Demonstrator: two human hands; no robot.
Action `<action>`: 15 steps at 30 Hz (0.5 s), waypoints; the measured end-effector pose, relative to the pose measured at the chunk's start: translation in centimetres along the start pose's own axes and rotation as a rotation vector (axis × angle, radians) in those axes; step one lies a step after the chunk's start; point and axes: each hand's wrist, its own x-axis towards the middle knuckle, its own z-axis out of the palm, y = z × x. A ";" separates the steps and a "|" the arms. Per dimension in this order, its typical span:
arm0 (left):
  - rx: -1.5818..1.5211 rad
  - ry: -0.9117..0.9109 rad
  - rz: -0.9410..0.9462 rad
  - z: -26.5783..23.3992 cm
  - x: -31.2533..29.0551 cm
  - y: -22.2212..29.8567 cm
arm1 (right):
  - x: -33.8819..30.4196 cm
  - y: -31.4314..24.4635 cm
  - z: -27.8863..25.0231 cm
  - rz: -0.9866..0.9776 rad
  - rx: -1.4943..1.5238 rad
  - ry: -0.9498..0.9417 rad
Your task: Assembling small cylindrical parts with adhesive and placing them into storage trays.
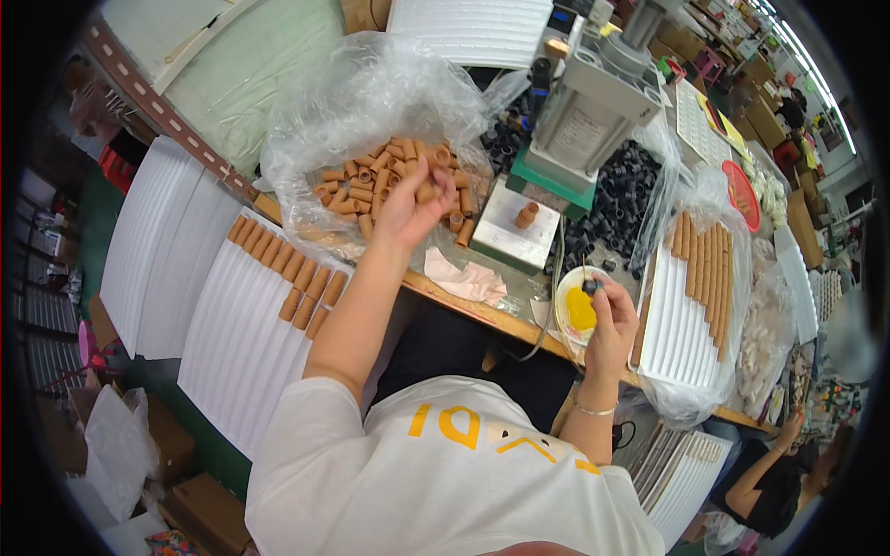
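Observation:
My left hand [414, 208] is over a heap of short brown tubes [357, 190] in a clear plastic bag, its fingers closed around one brown tube [425, 192]. My right hand [612, 324] pinches a small black cap [591, 286] above a white bowl [564, 301] with yellow stuff [580, 310] in it. A thin stick rises beside the cap; whether the fingers touch it I cannot tell. Between the hands, a brown piece [527, 215] stands upright on the metal block [505, 232] of a grey press [593, 111].
Black caps [616, 195] lie heaped behind the press. At left, a ridged white tray [241, 343] carries rows of brown tubes; another tray [681, 338] with longer brown rows lies at right. Pinkish cloth [464, 278] lies at the wooden table edge [519, 324]. Another person [769, 482] sits at lower right.

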 end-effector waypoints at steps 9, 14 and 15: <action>0.338 -0.115 -0.175 0.4 -7.9 -9.2 | 0.3 -2.9 5.8 -0.262 -0.145 -0.158; 0.495 -0.186 -0.180 0.6 -8.3 -12.1 | -1.0 -2.5 5.0 -0.588 -0.648 -0.063; 0.511 -0.136 -0.178 1.0 -8.8 -12.4 | -1.0 -2.6 4.8 -0.602 -0.664 -0.053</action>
